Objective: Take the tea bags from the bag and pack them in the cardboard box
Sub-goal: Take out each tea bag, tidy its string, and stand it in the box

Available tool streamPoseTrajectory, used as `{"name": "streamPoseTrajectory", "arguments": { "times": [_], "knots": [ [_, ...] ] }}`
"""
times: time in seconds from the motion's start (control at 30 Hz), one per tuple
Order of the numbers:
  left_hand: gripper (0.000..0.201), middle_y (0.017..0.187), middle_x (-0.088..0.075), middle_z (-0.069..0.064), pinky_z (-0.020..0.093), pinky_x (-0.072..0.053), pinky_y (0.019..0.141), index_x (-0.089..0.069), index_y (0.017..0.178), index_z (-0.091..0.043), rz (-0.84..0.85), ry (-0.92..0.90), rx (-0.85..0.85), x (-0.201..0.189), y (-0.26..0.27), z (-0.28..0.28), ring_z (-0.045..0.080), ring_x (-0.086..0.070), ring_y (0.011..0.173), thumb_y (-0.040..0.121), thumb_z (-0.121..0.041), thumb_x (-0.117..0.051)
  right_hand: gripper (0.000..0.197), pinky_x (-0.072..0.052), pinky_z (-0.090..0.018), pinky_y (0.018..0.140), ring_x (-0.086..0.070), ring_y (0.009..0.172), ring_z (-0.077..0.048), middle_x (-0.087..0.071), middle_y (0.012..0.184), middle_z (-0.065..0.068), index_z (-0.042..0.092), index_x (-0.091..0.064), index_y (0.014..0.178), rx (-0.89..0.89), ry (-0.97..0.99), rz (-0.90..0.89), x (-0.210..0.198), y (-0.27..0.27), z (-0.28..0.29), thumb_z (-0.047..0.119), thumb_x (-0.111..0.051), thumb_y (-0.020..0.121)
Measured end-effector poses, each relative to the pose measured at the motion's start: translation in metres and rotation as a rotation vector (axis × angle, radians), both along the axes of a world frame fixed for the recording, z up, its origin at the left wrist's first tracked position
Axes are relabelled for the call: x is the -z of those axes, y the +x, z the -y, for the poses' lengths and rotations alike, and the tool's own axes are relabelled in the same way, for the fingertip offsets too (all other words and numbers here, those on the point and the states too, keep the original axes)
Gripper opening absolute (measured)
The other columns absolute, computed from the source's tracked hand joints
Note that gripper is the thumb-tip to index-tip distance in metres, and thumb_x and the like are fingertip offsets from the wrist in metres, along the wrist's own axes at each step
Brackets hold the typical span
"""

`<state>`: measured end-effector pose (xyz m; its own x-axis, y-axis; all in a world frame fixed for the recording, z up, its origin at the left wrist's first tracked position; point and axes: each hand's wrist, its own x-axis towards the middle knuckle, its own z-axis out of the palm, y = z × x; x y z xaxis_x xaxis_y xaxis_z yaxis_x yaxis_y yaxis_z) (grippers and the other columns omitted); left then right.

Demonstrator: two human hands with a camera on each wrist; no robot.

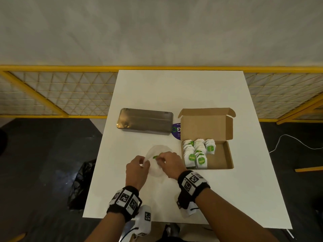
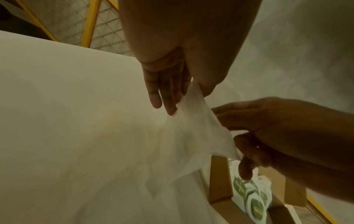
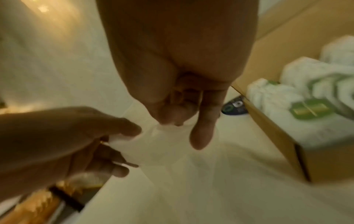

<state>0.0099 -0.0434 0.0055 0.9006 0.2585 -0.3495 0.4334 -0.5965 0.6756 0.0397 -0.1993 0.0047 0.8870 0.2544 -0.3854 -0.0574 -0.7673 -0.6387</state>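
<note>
Both wrists carry marker bands at the near edge of the white tabletop (image 1: 157,95), and we work just beyond them. Our left hand (image 1: 136,169) pinches the mouth of the thin translucent bag (image 1: 158,151), fingers and thumb closed on the film. Our right hand (image 1: 168,163) meets it from the right, fingertips closed at the bag opening where a small green tag (image 1: 155,156) shows. We judge that this hand is gripping a tea bag, but the pictures do not show the hold plainly.

To the right stands the cardboard box (image 1: 225,154), lid flap raised at its far side. Packed tea bags (image 1: 197,153) fill its left part in upright rows; its right part is bare cardboard. Far left of the box lies a closed grey tin (image 1: 145,121), and a round dark sticker (image 1: 176,131) sits between them.

Step in hand, as we judge it: extraction of another tea bag. Next, we draw it clear while the left hand holds the film taut, then carry it right and stand it beside the last row. The loose film may cling to the tag.
</note>
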Motion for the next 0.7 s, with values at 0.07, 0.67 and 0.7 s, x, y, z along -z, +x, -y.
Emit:
{"name": "streamPoseTrajectory", "arguments": {
  "times": [0.07, 0.67, 0.7],
  "knots": [
    [0.015, 0.092, -0.066, -0.005, 0.013, -0.040, 0.061, -0.065, 0.100, -0.015, -0.004, -0.003, 0.037, -0.001, -0.005, 0.006, 0.009, -0.062, 0.076, 0.091, -0.022, -0.057, 0.029, -0.049, -0.034, 0.088, -0.062, 0.105, -0.025, -0.065, 0.120, -0.002, 0.022, -0.064, 0.124, -0.208, -0.259, 0.082, -0.003, 0.002, -0.004, 0.020, -0.052, 0.098],
    [0.010, 0.091, -0.068, -0.013, 0.017, -0.053, 0.070, -0.067, 0.096, -0.022, 0.013, -0.083, 0.212, -0.002, -0.038, 0.034, -0.003, -0.062, 0.072, 0.088, -0.023, -0.062, 0.024, -0.048, -0.033, 0.080, -0.063, 0.102, -0.027, -0.064, 0.113, -0.007, 0.017, -0.056, 0.114, -0.186, -0.457, 0.015, 0.021, -0.028, -0.015, 0.029, -0.049, 0.096],
    [0.010, 0.091, -0.067, -0.013, 0.017, -0.053, 0.070, -0.067, 0.096, -0.022, 0.014, -0.086, 0.212, -0.002, -0.038, 0.034, -0.003, -0.062, 0.072, 0.088, -0.023, -0.062, 0.024, -0.049, -0.033, 0.083, -0.062, 0.105, -0.027, -0.064, 0.115, -0.007, 0.017, -0.056, 0.115, -0.185, -0.461, 0.007, 0.021, -0.029, -0.015, 0.030, -0.048, 0.096]
  ]
}}
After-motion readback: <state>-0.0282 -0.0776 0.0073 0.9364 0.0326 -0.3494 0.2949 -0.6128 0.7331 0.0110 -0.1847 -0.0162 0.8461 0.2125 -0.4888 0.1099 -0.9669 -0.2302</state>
